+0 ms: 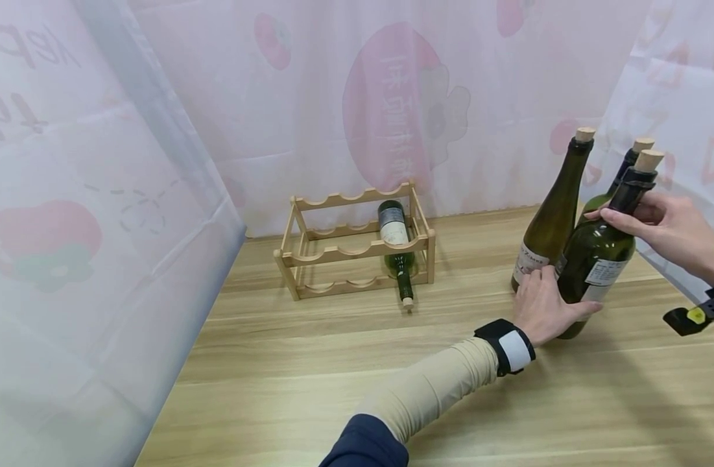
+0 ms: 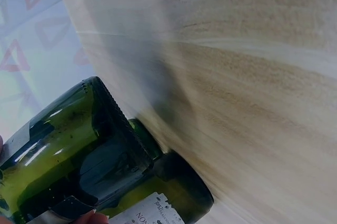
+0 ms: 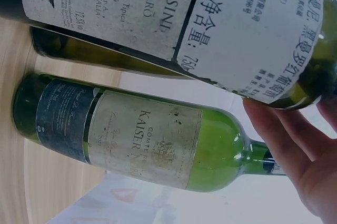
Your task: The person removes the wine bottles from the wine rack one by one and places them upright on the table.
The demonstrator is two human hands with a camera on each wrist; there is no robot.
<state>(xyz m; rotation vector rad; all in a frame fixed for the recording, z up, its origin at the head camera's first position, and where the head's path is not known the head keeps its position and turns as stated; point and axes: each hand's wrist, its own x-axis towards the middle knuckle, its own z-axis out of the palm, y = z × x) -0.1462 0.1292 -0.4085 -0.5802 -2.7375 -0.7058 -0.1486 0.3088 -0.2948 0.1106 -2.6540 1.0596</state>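
Observation:
A dark green wine bottle point(image 1: 596, 259) with a cork and a white back label leans slightly to the right. My left hand point(image 1: 546, 308) holds its lower body, thumb on one side and fingers on the other. Up at its shoulder and neck, my right hand point(image 1: 674, 227) grips with thumb and fingers. Close on the left stands a tall corked brown-green bottle point(image 1: 552, 217). Behind the held one is a lighter green bottle point(image 3: 158, 134), upright and mostly hidden in the head view. The left wrist view shows the held bottle's base point(image 2: 116, 113) beside another bottle.
A two-tier wooden wine rack point(image 1: 333, 254) stands left of the bottles, near the back curtain point(image 1: 310, 117). In its right end lies a green bottle point(image 1: 394, 227), its corked neck pointing toward me. Wooden tabletop point(image 1: 310, 376) extends in front, and a printed curtain borders each side.

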